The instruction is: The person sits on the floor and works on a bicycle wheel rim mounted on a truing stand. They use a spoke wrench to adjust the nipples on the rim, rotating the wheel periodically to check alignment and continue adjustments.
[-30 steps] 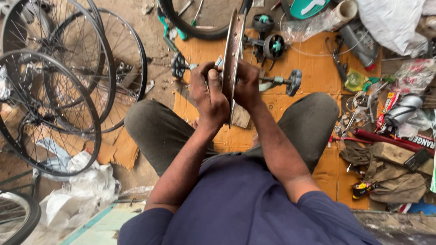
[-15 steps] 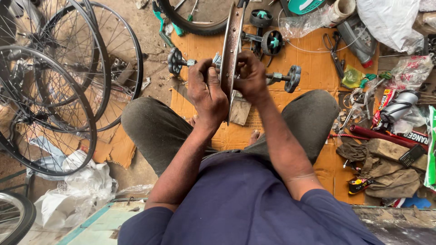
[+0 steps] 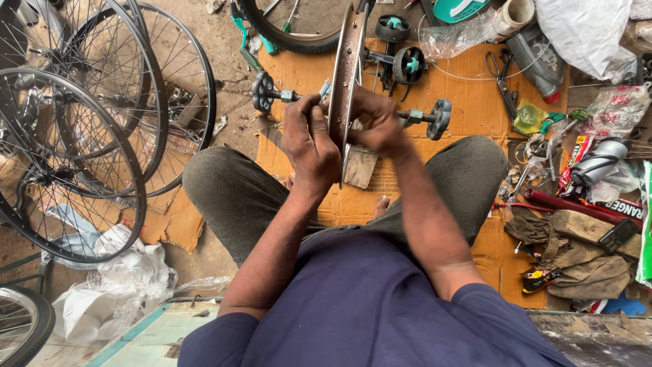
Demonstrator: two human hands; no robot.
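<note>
A: What does the head view show at centre?

B: A bare rim point(image 3: 348, 75) stands on edge in a truing stand, seen edge-on. Its threaded axle point(image 3: 421, 117) runs across, with a knob point(image 3: 262, 92) left of the rim and a second knob point(image 3: 440, 118) right of it.

A: And the hands?

B: The left hand point(image 3: 309, 139) is just left of the rim, its fingers curled in a narrow grip at the rim's side; what they pinch is too small to tell. The right hand point(image 3: 373, 122) is closed against the rim's right face, touching it.

A: How far along does the work appear?

B: Judging by the rim alone, early: it carries no tyre, and neither spokes nor hub can be made out from this angle. Finished spoked wheels point(image 3: 75, 143) lean well left of the rim, so like pieces are already built.

A: What surrounds the rim?

B: Cardboard point(image 3: 468, 95) lies under the stand on the floor. Beyond the rim lies a tyre point(image 3: 285, 37); right of it, scissors point(image 3: 501, 76) and a heap of tools and bags point(image 3: 577, 183). The person's knees flank the rim below.
</note>
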